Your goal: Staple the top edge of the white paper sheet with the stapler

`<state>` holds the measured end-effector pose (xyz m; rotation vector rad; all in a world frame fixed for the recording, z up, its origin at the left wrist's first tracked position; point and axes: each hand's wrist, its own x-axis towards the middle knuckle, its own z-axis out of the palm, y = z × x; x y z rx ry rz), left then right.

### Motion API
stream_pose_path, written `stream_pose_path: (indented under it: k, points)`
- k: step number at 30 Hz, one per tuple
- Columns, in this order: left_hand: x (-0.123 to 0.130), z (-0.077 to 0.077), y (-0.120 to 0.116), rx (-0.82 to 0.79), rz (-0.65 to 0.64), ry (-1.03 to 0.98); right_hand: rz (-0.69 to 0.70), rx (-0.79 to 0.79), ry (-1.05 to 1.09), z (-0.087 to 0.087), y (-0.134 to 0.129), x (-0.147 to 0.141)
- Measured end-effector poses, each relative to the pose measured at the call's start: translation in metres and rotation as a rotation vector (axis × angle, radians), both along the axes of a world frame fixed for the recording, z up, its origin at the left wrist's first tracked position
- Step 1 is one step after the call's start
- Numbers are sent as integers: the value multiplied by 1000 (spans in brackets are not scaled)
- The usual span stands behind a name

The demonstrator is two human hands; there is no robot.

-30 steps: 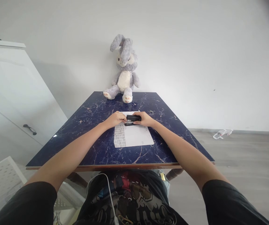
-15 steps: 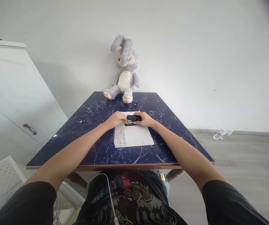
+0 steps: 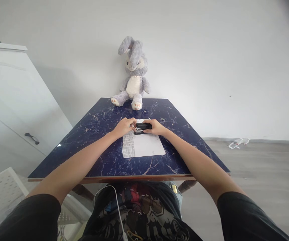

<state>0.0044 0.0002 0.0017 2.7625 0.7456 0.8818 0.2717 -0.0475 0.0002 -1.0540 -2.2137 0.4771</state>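
Observation:
A black stapler (image 3: 143, 126) lies lengthwise across a white sheet of paper (image 3: 149, 145), with a light metal part showing between its top and base. From the right, my right hand (image 3: 156, 127) grips the stapler's body, thumb on the near side and fingers on the far side. My left hand (image 3: 124, 127) is at the stapler's left end, its fingers bent and thumb curled around that end. Small grey block marks run down the paper's left side. Whether the left fingertips hold anything small is too fine to see.
The dark blue marbled table (image 3: 104, 144) carries a grey plush rabbit (image 3: 134, 80) at its back edge. A small dark object (image 3: 162, 119) lies beyond my right hand. A white cabinet (image 3: 16, 100) stands left, and crumpled clear plastic (image 3: 238, 143) lies on the floor at right.
My left fingers have lifted and arched, opening a gap between thumb and forefinger at the stapler's left end. My right hand and the paper have hardly moved.

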Motion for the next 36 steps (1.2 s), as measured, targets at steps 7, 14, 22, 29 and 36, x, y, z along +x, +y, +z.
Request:
stream_pose_path:
  k: [7,14,22,29,36]
  points:
    - [7,-3,-2,46,51,64,2,-16,44,-1,1,-1]
    - [10,-1,-4,85,53,106,-21,-8,58,-2,1,-5]
    - [1,-2,3,-61,34,70,-152,142,-123,8,-4,-17]
    - [-2,-14,7,-230,47,392,-539,170,-55,18,3,39]
    - [-5,-5,0,-147,91,504,-596,69,-197,16,6,69]
